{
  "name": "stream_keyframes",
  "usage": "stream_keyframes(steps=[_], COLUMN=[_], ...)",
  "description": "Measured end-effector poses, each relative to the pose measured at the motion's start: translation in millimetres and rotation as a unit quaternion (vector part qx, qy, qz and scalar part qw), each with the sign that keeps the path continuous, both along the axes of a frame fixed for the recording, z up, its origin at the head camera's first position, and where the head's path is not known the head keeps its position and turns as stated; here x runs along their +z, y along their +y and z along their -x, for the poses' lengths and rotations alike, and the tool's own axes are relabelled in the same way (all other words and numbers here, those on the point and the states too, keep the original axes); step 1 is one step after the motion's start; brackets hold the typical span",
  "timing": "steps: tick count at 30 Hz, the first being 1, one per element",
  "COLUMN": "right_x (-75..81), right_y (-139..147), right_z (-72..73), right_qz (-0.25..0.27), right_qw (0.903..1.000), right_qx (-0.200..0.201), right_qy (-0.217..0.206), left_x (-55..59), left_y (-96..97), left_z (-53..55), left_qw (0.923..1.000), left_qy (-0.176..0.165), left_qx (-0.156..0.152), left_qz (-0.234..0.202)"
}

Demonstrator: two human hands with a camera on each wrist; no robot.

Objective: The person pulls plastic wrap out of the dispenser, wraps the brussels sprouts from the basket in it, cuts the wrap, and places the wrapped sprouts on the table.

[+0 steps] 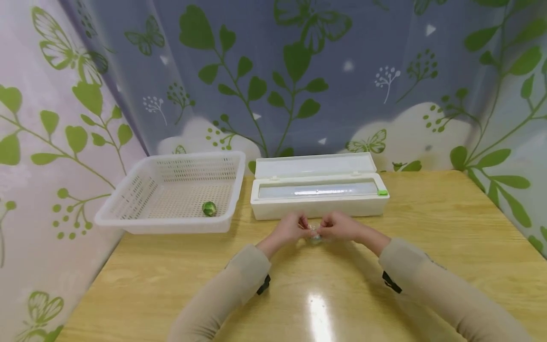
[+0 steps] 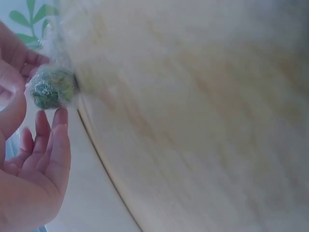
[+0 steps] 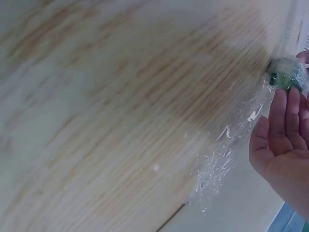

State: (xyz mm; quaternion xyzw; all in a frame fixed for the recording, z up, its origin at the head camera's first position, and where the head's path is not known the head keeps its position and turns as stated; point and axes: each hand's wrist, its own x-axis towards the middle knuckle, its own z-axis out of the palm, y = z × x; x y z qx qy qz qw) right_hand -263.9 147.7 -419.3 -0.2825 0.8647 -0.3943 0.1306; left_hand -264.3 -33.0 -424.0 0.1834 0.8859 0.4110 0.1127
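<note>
A Brussels sprout in clear plastic wrap (image 2: 53,87) is held between both hands, just in front of the white wrap box in the head view. My left hand (image 1: 292,228) pinches the gathered film from the left, its other fingertips right at the sprout in the left wrist view. From the right, my right hand (image 1: 342,226) pinches the film too. The right wrist view has its thumb out of frame and fingertips under the sprout (image 3: 286,75). A crinkled tail of plastic wrap (image 3: 222,154) trails from the sprout there.
The long white wrap dispenser box (image 1: 318,208) has its lid (image 1: 316,165) raised, a roll of film (image 1: 316,190) inside and a green slider (image 1: 382,193) at its right end. To the left, a white plastic basket (image 1: 166,222) holds one unwrapped Brussels sprout (image 1: 209,209). Patterned curtains (image 1: 273,118) hang behind the wooden table (image 1: 427,228).
</note>
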Motion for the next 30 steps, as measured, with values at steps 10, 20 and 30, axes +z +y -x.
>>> stream_keyframes(steps=[10,20,30], right_x=[4.6,6.6,11.3], right_y=[-3,-8,-16], right_z=[-2.7,2.3,3.8], right_qz=[-0.015,-0.067,-0.156], right_qw=[0.9975,0.997,0.9835], right_qx=[-0.043,-0.011,0.092], right_qy=[-0.054,-0.037,0.004], left_x=[-0.5,1.0,1.6], left_y=[2.6,2.8,1.4], left_z=[-1.1,1.0,0.5], left_qw=[0.9999,0.9983,0.9889], left_qy=[0.004,-0.006,-0.101], left_qx=[0.004,-0.036,-0.036], left_qz=[0.013,0.045,0.103])
